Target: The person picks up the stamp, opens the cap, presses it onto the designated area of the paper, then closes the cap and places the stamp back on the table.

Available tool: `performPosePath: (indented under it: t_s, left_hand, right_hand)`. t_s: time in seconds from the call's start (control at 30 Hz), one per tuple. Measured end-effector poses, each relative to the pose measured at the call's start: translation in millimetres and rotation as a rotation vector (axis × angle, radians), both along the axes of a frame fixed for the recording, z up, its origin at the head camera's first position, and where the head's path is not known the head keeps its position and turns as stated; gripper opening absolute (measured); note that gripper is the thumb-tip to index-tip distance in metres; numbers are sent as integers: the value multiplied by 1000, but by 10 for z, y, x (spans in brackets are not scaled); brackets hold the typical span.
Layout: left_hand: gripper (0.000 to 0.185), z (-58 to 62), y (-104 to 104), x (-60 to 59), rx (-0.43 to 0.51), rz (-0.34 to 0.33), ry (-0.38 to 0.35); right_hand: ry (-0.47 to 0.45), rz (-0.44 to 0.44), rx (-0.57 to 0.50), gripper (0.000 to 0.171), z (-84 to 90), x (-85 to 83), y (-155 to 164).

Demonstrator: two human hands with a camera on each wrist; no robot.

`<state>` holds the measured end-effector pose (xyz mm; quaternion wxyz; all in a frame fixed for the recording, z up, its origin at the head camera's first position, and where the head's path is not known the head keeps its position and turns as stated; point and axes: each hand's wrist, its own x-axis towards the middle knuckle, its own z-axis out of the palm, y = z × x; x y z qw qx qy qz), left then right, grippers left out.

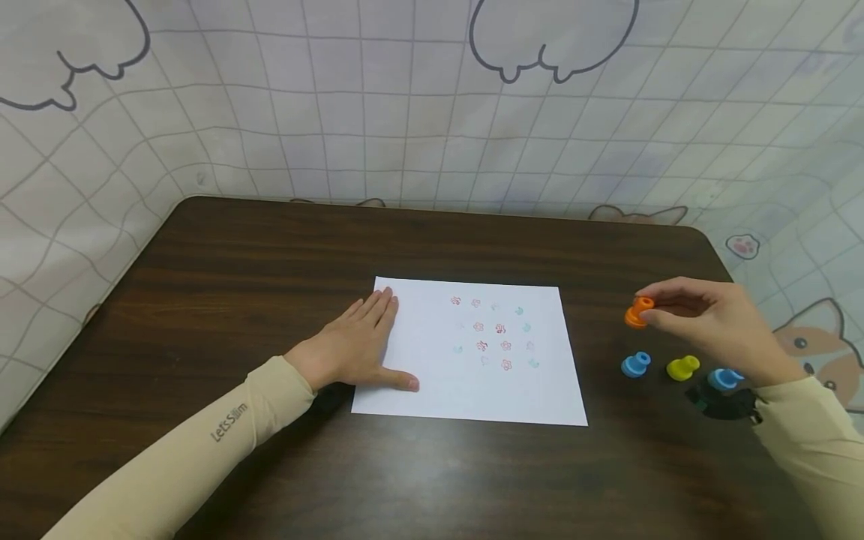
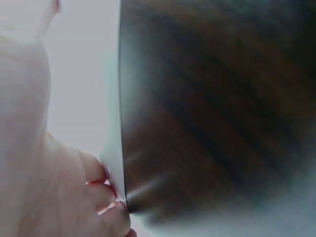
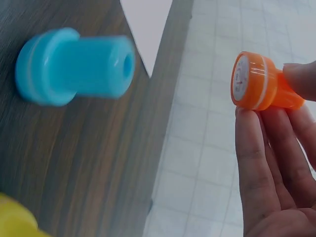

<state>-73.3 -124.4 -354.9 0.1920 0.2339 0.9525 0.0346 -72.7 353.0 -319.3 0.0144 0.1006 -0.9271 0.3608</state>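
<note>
My right hand (image 1: 725,322) pinches an orange toy stamp (image 1: 637,313) between thumb and fingers, above the table's right side. Its round printing face shows at the wide end of the orange stamp (image 3: 257,81) in the right wrist view. Flat on the left edge of a white sheet of paper (image 1: 425,330) lies my left hand (image 1: 354,341), thumb spread toward the middle. Rows of small red, pink and pale green prints (image 1: 499,328) mark the sheet. Below the right hand stand a blue stamp (image 1: 636,365), a yellow-green stamp (image 1: 683,368) and another blue stamp (image 1: 725,379).
The dark wooden table (image 1: 223,300) carries the paper near its middle. A pale grid-patterned cloth (image 1: 405,112) with cartoon animals hangs behind and at both sides. Beneath the right wrist, a black strapped device (image 1: 725,405) sits close to the second blue stamp.
</note>
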Motion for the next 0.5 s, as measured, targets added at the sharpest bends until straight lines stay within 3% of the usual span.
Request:
performPosePath:
  t_s: [0.5]
  left_hand:
    - [132,11,4,3,-12,-2,2]
  right_hand:
    - [49,58,-114,29,36,30,-310]
